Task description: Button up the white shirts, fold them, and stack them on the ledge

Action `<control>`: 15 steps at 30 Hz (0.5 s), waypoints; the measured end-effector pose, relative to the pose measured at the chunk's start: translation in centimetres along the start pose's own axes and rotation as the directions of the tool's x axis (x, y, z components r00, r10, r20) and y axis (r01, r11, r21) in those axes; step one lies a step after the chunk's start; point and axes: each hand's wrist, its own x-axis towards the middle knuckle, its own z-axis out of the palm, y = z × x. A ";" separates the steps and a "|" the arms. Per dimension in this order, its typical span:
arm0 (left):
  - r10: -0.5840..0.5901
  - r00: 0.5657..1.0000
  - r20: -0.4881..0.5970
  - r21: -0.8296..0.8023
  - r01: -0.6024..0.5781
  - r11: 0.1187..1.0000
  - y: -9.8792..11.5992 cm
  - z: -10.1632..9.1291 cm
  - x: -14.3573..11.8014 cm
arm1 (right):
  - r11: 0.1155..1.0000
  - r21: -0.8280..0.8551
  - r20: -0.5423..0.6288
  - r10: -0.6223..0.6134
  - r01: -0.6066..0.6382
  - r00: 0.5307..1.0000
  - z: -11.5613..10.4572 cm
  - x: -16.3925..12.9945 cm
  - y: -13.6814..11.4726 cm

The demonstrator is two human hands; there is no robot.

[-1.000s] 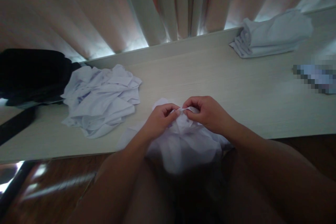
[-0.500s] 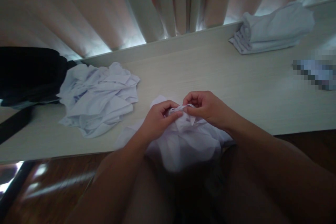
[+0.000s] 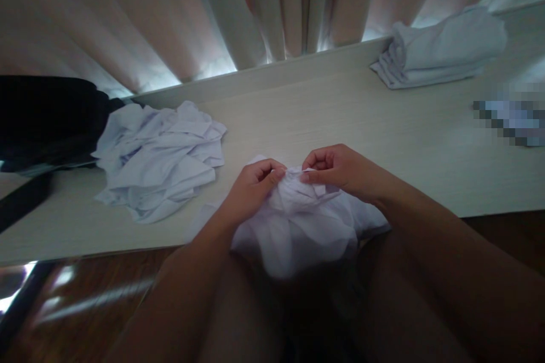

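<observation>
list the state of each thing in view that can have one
Thin white fabric piece, bunched
Bare left hand, pinching it
Bare right hand, pinching it
Loose white fabric heap, crumpled
Thick white fabric stack, folded
Beige pleated curtain, hanging down
Bulky black object, state unclear
Pixelated bluish object, state hidden

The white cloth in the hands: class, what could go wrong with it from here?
1. The white cloth appears to hang past the front edge of the table, so its weight might drag it off.
2. The left hand and right hand pinch only a small gathered part, so it could slip free or crease.
3. The crumpled heap to the left is also white, so the two might get mixed up.
</observation>
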 end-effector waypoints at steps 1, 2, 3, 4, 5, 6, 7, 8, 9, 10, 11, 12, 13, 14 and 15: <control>-0.007 1.000 0.010 -0.002 0.007 1.000 0.0 -0.1 0.0 | 1.000 -0.004 0.004 0.003 -0.003 1.000 -0.1 0.0 -0.1; -0.014 1.000 0.021 -0.003 0.014 1.000 -0.1 -0.2 0.0 | 1.000 -0.007 0.013 0.013 -0.013 1.000 -0.2 -0.1 -0.1; -0.020 0.999 0.029 -0.003 0.020 1.000 -0.1 -0.2 0.0 | 1.000 -0.009 0.019 0.026 -0.026 0.999 -0.3 -0.1 -0.2; -0.023 0.999 0.038 -0.002 0.023 1.000 -0.1 -0.2 0.0 | 0.999 -0.010 0.023 0.041 -0.040 0.999 -0.3 -0.1 -0.3; -0.021 0.999 0.047 0.002 0.021 1.000 -0.2 -0.3 0.0 | 0.999 -0.010 0.027 0.054 -0.053 0.998 -0.4 -0.2 -0.3; -0.015 0.998 0.053 0.007 0.015 1.000 -0.2 -0.3 0.0 | 0.998 -0.009 0.031 0.063 -0.063 0.998 -0.5 -0.2 -0.4; -0.009 0.998 0.054 0.013 0.009 1.000 -0.1 -0.3 0.0 | 0.998 -0.004 0.035 0.068 -0.068 0.997 -0.6 -0.2 -0.4; -0.002 0.999 0.050 0.016 0.002 1.000 -0.1 -0.3 0.0 | 0.997 0.002 0.039 0.072 -0.072 0.997 -0.7 -0.2 -0.4; 0.003 0.999 0.042 0.017 -0.004 1.000 -0.1 -0.3 0.0 | 0.997 0.009 0.043 0.075 -0.076 0.996 -0.7 -0.2 -0.5; 0.006 0.999 0.037 0.017 -0.007 1.000 -0.1 -0.3 0.0 | 0.997 0.018 0.047 0.079 -0.080 0.996 -0.7 -0.2 -0.5; 0.004 0.999 0.033 0.016 -0.004 1.000 0.0 -0.3 0.0 | 0.996 0.029 0.048 0.083 -0.085 0.995 -0.7 -0.2 -0.5; -0.001 1.000 0.031 0.013 0.001 1.000 0.0 -0.3 -0.1 | 0.995 0.043 0.051 0.089 -0.092 0.995 -0.7 -0.2 -0.6; -0.008 1.000 0.030 0.008 0.007 1.000 0.0 -0.2 -0.1 | 0.994 0.056 0.059 0.096 -0.099 0.994 -0.6 -0.2 -0.6; -0.015 1.000 0.028 0.001 0.015 1.000 0.0 -0.2 -0.1 | 0.993 0.060 0.074 0.099 -0.104 0.992 -0.5 -0.3 -0.7; -0.021 0.999 0.028 -0.007 0.021 1.000 0.0 -0.1 -0.1 | 0.994 0.048 0.094 0.098 -0.103 0.991 -0.4 -0.3 -0.8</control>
